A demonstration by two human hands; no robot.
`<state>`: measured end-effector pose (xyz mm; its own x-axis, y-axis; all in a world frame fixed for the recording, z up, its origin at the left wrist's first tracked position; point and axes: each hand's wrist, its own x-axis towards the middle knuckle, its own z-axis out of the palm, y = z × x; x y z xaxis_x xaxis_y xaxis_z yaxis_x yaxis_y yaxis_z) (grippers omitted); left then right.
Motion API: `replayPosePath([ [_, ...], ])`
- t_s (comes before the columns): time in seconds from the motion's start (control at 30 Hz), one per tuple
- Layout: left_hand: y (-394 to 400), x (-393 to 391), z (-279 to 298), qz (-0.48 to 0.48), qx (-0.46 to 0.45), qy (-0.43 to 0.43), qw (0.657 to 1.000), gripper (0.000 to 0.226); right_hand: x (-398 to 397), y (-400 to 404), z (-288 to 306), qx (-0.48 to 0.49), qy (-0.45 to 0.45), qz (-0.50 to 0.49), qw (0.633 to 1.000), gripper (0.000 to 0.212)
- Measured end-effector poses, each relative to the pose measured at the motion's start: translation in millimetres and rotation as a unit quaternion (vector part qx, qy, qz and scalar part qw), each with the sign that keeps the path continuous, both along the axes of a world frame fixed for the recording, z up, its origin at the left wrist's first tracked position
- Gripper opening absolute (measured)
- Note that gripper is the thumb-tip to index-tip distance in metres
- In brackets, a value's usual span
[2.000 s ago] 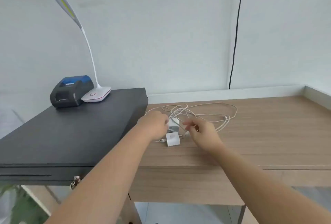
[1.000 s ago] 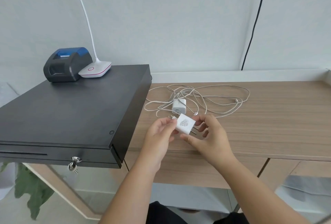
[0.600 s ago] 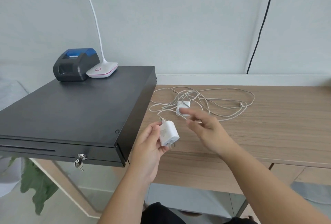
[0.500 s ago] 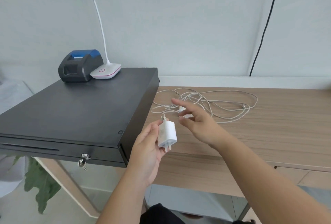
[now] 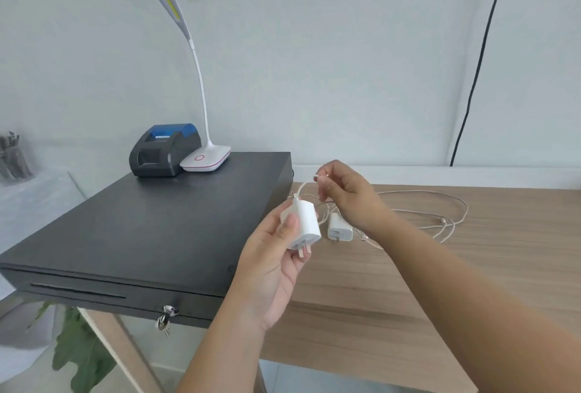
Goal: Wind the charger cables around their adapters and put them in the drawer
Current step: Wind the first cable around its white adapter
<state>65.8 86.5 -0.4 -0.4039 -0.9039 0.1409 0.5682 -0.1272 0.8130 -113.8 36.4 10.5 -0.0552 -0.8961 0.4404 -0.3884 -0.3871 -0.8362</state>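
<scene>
1. The left hand (image 5: 276, 254) grips a white charger adapter (image 5: 301, 225) above the table's front edge, thumb on its near face and fingers behind. Its long axis runs near upright, tilted slightly: the two metal prongs point down toward the camera, and the cable port faces up and away.
2. The right hand (image 5: 345, 194) pinches the white cable (image 5: 309, 179) between thumb and fingertips just above the adapter; the cable curves down into the adapter's top.
3. A second adapter (image 5: 340, 226) lies flat on the table, prongs toward the camera, beside loose loops of cable (image 5: 446, 219) that spread to the right.
4. Both adapters are smooth, glossy, rounded blocks; the cables are thin and matte.
5. The table (image 5: 408, 292) is pale wood-grain laminate. On its left end sits a flat black metal cash drawer (image 5: 132, 235), closed, with keys (image 5: 164, 323) hanging from its front lock.
6. On the drawer stand a grey-and-blue receipt printer (image 5: 163, 150) and a white gooseneck desk lamp (image 5: 206, 158). The wall behind is plain, pale grey.
</scene>
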Motion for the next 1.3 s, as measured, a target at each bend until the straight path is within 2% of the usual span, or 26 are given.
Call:
replayPosePath([
  [0.2,-10,-22,22,0.002,-0.04,0.052,0.998,0.046,-16,18,76,-0.172,-0.051,-0.093,0.979,0.006],
  [0.3,-14,-32,35,0.012,-0.055,0.071,0.996,0.043,-27,31,85,-0.195,-0.035,-0.12,0.973,0.004],
  [0.37,-15,-39,40,0.026,-0.053,0.086,0.995,0.042,-34,38,75,-0.17,0.004,-0.129,0.977,0.006],
  [0.47,-17,-47,40,0.061,-0.039,0.094,0.993,0.045,-44,48,45,-0.08,0.074,-0.119,0.987,0.011],
  [0.57,-16,-55,29,0.107,-0.026,0.079,0.991,0.045,-44,65,15,-0.007,0.073,-0.08,0.994,0.016],
  [0.67,-15,-60,14,0.141,-0.002,0.065,0.988,0.05,-37,86,-8,0.019,0.092,-0.089,0.992,0.017],
  [0.8,-14,-60,-8,0.168,0.016,0.033,0.985,0.05,-29,112,-19,0.058,0.136,-0.105,0.983,0.006],
  [0.9,-13,-57,-21,0.181,0.01,0.01,0.983,0.047,-25,128,-20,0.069,0.157,-0.079,0.982,0.016],
  [1.0,-10,-57,-31,0.199,-0.026,-0.042,0.979,0.042,-22,142,-13,0.07,0.168,-0.042,0.982,0.016],
  [1.1,-3,-57,-36,0.202,-0.078,-0.089,0.972,0.036,-26,150,-3,0.071,0.137,-0.02,0.988,0.017],
  [1.2,3,-52,-42,0.178,-0.122,-0.124,0.968,0.038,-36,151,5,0.063,0.113,-0.044,0.991,0.017],
  [1.3,10,-46,-46,0.15,-0.183,-0.19,0.953,0.04,-46,147,10,0.045,0.131,-0.082,0.987,0.016],
])
